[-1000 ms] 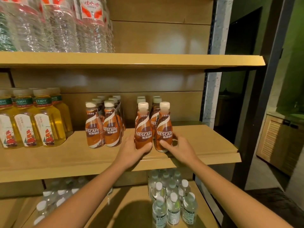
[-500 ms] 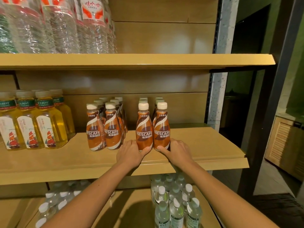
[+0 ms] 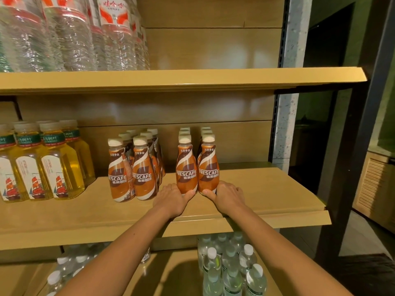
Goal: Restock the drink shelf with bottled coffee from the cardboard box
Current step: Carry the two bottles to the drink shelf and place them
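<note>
Two hands set two Nescafé coffee bottles at the front of the middle shelf (image 3: 277,195).

From the left, the yellow tea bottles (image 3: 49,167) come first, then another bunch of coffee bottles (image 3: 132,174). Next, the left hand (image 3: 171,198) wraps the bottom of the left Nescafé bottle (image 3: 186,167), thumb in front. Just beside it, the right hand (image 3: 227,197) holds the right Nescafé bottle (image 3: 209,167) the same way. Both bottles stand upright in front of two short rows. The cardboard box is not in view. To do this well, the person should slide both bottles straight, holding them low so they do not tip. The names should face out, and the hands should let go softly.
</note>
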A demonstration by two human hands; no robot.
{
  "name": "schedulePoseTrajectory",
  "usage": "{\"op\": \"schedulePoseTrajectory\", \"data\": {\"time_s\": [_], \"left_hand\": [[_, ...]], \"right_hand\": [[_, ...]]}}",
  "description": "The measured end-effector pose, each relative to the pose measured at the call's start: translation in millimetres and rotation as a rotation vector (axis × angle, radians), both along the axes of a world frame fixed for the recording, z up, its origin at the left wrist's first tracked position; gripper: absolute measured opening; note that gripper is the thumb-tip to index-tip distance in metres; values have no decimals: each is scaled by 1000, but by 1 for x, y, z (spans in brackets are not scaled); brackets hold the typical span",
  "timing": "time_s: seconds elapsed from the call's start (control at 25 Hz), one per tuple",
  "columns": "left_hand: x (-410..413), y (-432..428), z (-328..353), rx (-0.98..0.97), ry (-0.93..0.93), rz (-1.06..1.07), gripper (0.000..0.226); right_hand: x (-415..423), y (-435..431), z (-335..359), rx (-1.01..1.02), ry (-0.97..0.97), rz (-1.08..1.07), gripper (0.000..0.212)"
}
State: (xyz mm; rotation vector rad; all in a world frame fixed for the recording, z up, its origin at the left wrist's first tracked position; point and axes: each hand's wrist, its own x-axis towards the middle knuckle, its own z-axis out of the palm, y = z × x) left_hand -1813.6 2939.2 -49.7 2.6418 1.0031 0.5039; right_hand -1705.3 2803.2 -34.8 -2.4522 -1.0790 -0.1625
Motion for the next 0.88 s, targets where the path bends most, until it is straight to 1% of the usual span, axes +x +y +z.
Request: {"op": "schedulePoseTrajectory", "data": {"time_s": [0.08, 0.16, 0.28, 0.4, 0.48, 0.6, 0.72, 0.8, 0.88], "left_hand": [[4, 8, -7, 17, 11, 13, 109], [5, 9, -9, -3, 16, 16, 106], [-5, -7, 3, -28, 30, 4, 92], [-10, -19, 10, -30, 111, 46, 72], [-14, -28, 18, -29, 143, 76, 67], [-32, -48, 29, -15, 106, 54, 55], [-71, -75, 40, 28, 52, -44, 50], [-97, -93, 51, 84, 40, -179, 49], [-115, -120, 66, 125, 46, -348, 53]], "right_hand": [[0, 0, -2, -2, -16, -11, 58], [0, 1, -4, 2, -31, -23, 59], [-1, 0, -7, 0, -54, -38, 60], [-3, -1, -6, -14, -59, -50, 60], [-6, -2, -2, -22, -55, -54, 62], [-15, -17, 7, -30, -25, -78, 70], [-30, -56, 19, -33, -52, -7, 71], [-42, -92, 27, -61, -67, 52, 67], [-58, -136, 36, -125, -71, 67, 64]]}}
